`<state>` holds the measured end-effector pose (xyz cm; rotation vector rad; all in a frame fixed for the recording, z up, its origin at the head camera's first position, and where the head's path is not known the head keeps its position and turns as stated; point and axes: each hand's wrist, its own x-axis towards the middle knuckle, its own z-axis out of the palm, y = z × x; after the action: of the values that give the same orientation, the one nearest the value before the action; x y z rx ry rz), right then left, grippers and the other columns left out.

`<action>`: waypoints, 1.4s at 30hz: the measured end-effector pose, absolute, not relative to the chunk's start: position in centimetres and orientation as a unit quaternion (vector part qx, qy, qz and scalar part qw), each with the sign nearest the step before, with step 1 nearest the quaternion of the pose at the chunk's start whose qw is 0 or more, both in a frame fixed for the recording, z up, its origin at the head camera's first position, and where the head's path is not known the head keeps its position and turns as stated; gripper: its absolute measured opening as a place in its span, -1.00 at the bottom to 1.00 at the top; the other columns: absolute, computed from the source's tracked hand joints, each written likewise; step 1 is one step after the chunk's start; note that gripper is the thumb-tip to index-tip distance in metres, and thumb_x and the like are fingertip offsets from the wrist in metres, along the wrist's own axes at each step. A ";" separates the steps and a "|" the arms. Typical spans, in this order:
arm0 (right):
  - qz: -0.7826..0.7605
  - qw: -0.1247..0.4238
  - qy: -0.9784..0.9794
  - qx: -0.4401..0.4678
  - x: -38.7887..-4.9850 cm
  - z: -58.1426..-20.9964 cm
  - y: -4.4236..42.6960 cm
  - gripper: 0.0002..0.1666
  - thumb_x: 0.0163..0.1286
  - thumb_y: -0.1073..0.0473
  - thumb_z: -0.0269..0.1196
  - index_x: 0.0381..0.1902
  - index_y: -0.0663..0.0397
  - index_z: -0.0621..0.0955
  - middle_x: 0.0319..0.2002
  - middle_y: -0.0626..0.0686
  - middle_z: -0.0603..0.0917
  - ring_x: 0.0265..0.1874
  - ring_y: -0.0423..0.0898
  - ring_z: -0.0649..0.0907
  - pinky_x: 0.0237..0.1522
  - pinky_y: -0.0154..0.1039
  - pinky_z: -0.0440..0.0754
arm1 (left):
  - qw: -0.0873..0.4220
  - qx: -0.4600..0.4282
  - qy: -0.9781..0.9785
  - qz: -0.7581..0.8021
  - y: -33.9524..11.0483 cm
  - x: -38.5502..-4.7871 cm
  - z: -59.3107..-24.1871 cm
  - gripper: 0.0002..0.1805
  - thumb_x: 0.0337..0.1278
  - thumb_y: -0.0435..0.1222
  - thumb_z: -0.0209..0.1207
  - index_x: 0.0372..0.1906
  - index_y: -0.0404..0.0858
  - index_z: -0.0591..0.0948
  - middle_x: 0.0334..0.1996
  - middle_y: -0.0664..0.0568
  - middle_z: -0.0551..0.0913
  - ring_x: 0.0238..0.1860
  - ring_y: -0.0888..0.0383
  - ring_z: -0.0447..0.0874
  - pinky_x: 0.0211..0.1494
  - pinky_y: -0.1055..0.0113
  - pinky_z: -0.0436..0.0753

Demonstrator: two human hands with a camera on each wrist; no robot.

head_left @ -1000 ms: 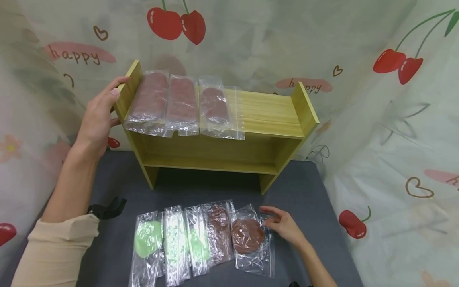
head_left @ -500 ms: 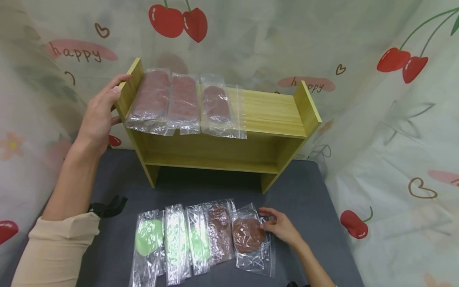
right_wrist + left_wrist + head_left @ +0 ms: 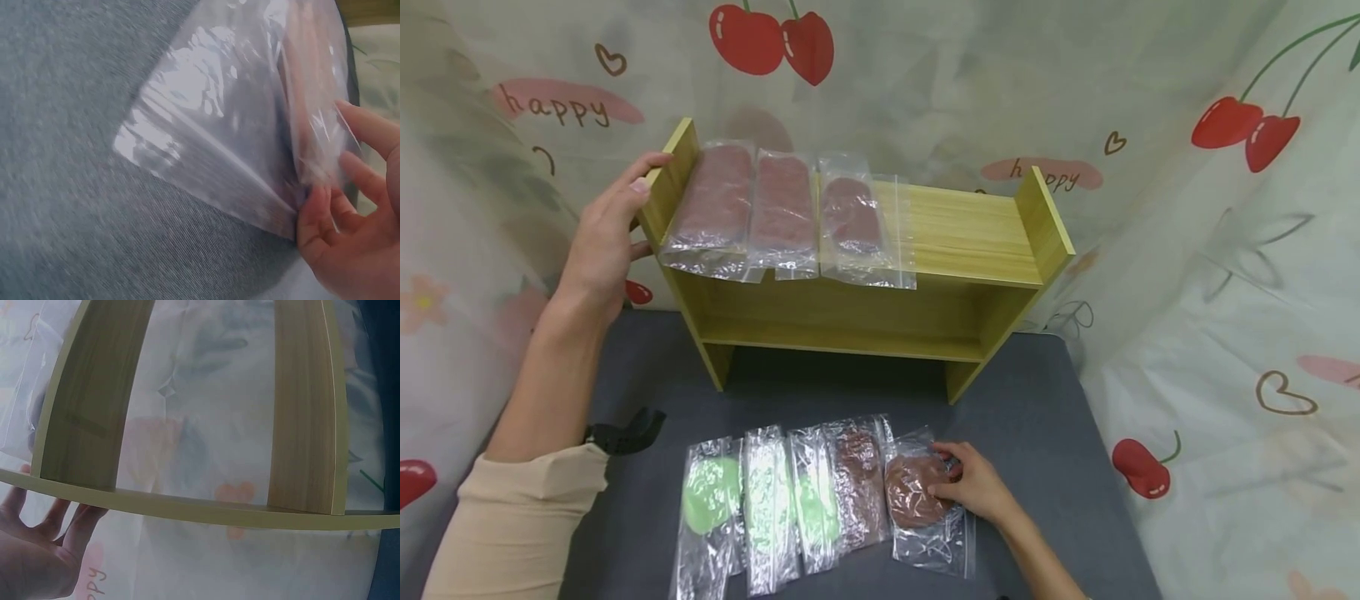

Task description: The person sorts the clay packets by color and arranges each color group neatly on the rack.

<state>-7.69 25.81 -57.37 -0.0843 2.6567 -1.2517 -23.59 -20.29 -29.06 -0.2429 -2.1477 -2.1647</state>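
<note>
A pale cloth backdrop is hanging behind and around everything, its cherries, hearts and "happy" lettering showing in the head view. A dark grey table is stretching out in front of it. On the table a wooden shelf is standing, its upper board lying between two raised side panels and a lower board running underneath. A beige sleeve is covering part of the person's left arm.

On the upper board, toward its left end, a left red bag, a middle red bag and a right red bag are lying side by side, their clear front ends jutting past the edge. In front of the shelf, a first green bag, a second green bag, a third green bag and a brown bag are forming a row on the table, the rightmost bag finishing it with a rounded brown slab inside.

The left hand is resting against the shelf's left side panel, fingers spread wide and touching the wood. The right hand is pinching the rightmost bag's plastic between thumb and fingers. A black strap is showing near the sleeve's cuff
</note>
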 end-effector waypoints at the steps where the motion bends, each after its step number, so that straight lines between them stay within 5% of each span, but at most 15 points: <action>1: -0.417 0.096 0.903 -0.031 -7.6 -57.5 25.7 -0.20 -0.09 0.15 0.63 0.18 0.09 0.61 -0.10 0.04 0.59 -0.33 -0.13 0.61 -0.30 -0.30 0.55 | 0.041 -0.080 -0.700 -0.708 -20.3 -23.6 -29.1 -0.55 0.54 -0.03 -0.13 0.40 0.09 0.44 0.29 -0.02 0.35 0.26 0.03 0.27 0.15 0.11 0.34; 13: -0.343 0.052 0.937 -0.038 -6.9 -56.8 24.2 -0.21 -0.17 0.19 0.65 0.11 0.08 0.64 -0.20 0.00 0.61 -0.21 -0.06 0.63 -0.13 -0.14 0.59 | 0.046 -0.075 -0.701 -0.707 -20.2 -23.6 -29.2 -0.55 0.53 -0.01 -0.13 0.39 0.10 0.45 0.34 -0.01 0.31 0.29 0.01 0.25 0.20 0.06 0.31; 22: -0.333 0.027 0.941 -0.052 -6.9 -57.1 24.1 -0.22 -0.22 0.16 0.68 0.05 0.06 0.64 -0.24 -0.04 0.58 -0.30 -0.13 0.60 -0.20 -0.22 0.57 | 0.047 -0.076 -0.696 -0.712 -20.4 -23.6 -29.2 -0.55 0.53 -0.01 -0.11 0.39 0.09 0.46 0.33 -0.02 0.32 0.27 0.00 0.26 0.10 0.16 0.34; 37: -0.406 0.112 0.905 -0.057 -7.4 -56.8 25.3 -0.32 -0.05 0.13 0.61 0.09 -0.13 0.64 -0.48 -0.08 0.46 -0.53 -0.22 0.44 -0.46 -0.32 0.45 | 0.046 -0.077 -0.698 -0.710 -20.2 -23.6 -29.2 -0.56 0.54 -0.02 -0.13 0.38 0.08 0.46 0.29 -0.03 0.34 0.25 0.01 0.28 0.11 0.14 0.36; 42: -0.477 0.150 0.864 -0.064 -7.7 -56.1 25.9 -0.43 0.11 0.16 0.54 0.11 -0.10 0.65 -0.25 0.06 0.63 -0.45 -0.24 0.63 -0.46 -0.31 0.61 | 0.048 -0.078 -0.698 -0.710 -20.2 -23.6 -29.2 -0.56 0.54 -0.02 -0.12 0.38 0.07 0.46 0.28 -0.04 0.35 0.24 0.01 0.29 0.08 0.16 0.37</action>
<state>-7.75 25.86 -56.06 -0.1839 2.4821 -1.3700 -23.55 -20.24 -29.19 -0.2386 -2.1281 -2.1645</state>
